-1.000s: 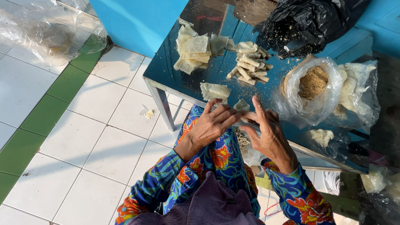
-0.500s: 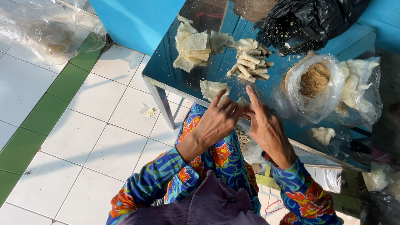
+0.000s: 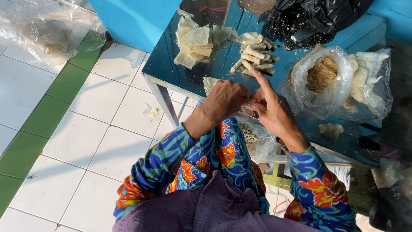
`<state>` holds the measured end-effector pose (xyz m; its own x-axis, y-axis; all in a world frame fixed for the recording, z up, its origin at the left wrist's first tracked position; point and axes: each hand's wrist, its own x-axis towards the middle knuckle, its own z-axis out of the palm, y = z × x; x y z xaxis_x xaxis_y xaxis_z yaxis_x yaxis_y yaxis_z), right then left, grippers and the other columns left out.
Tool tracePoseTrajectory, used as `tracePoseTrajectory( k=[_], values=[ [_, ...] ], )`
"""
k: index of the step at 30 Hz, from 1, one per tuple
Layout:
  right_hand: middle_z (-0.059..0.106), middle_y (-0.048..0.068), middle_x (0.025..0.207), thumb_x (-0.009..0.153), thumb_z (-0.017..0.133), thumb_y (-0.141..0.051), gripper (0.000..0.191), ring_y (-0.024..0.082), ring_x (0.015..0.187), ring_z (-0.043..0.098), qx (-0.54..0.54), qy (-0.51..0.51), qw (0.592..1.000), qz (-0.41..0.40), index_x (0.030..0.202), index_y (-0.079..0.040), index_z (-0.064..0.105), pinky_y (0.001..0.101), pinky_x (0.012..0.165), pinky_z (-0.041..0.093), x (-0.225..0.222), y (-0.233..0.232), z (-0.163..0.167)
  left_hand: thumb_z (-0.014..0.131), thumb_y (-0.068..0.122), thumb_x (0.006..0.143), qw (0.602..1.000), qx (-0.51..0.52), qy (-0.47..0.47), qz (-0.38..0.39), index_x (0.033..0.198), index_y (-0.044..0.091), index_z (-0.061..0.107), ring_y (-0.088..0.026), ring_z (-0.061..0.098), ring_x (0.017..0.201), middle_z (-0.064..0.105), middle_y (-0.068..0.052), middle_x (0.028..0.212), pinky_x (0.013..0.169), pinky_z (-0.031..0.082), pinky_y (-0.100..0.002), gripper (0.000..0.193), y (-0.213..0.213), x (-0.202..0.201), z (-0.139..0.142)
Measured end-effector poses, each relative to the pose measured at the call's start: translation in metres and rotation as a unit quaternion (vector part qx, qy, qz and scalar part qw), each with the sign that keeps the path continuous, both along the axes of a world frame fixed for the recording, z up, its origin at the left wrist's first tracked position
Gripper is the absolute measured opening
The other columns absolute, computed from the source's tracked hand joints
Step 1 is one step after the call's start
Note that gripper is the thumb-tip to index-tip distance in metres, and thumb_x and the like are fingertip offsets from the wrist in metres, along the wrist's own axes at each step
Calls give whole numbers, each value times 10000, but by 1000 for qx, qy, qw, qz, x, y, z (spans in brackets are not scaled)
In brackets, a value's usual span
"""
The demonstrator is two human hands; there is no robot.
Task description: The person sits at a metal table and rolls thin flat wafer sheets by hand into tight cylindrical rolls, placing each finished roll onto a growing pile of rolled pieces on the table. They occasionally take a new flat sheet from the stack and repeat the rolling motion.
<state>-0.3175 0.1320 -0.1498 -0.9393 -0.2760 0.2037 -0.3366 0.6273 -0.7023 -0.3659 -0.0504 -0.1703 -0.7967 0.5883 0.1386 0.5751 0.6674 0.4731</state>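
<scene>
My left hand [image 3: 225,101] and my right hand [image 3: 274,114] meet at the near edge of a shiny blue table [image 3: 165,71]. Both pinch a pale dough wrapper [image 3: 210,83], most of it hidden under the left hand. My right index finger sticks out toward a pile of finished rolls [image 3: 255,53]. A stack of flat wrappers [image 3: 193,43] lies to the left of that pile. A clear bag of brown crumbly filling [image 3: 322,75] stands open just right of my right hand.
A black plastic bag [image 3: 317,17] sits at the table's far side, a clear bag of white sheets [image 3: 365,81] at right. A clear bag of small pieces [image 3: 251,137] rests on my lap. White and green floor tiles lie left, with a crumpled plastic bag [image 3: 47,30].
Both hands have moved up and closer together over the table edge. The left hand's fingers have closed over the wrapper, and the right index finger has stretched out.
</scene>
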Motion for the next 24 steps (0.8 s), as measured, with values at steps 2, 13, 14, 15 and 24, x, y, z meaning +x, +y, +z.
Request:
tracePoseTrajectory(
  k=[2,13,14,15,24],
  values=[
    [732,143,964,887,606,116,870,251,847,721,58,32,997,-25,1639,-161,267,392,787,562,10,-1,-6,633,130,949,995,21,93,-4,1022,90,682,-286,698,943,695,-104,933,914,528,-413,96,-2,8,-7],
    [718,168,959,886,687,65,756,343,859,710,99,141,985,-19,1545,-50,334,460,767,556,8,0,-9,662,163,862,950,-12,311,-3,1006,61,705,-277,625,1038,646,-88,953,1062,386,-508,182,0,22,-18],
    [728,158,976,891,665,91,730,312,861,732,46,81,995,-20,1533,-66,355,432,749,569,6,1,-8,660,160,865,950,-32,311,-1,1003,64,708,-268,624,1042,647,-81,947,1105,374,-517,175,1,23,-18],
    [724,153,977,892,654,92,731,307,865,735,19,67,997,-22,1537,-72,350,424,753,575,4,2,-8,659,156,867,948,-51,313,-1,1000,68,710,-258,623,1045,648,-74,941,1147,361,-526,168,2,23,-17],
    [713,209,1124,808,677,134,822,369,991,716,210,263,942,-12,1539,-3,328,454,908,568,18,-1,-28,630,190,871,931,-124,340,50,1099,57,732,-246,538,1201,641,-74,1140,1211,261,-645,283,2,49,-15]
  ],
)
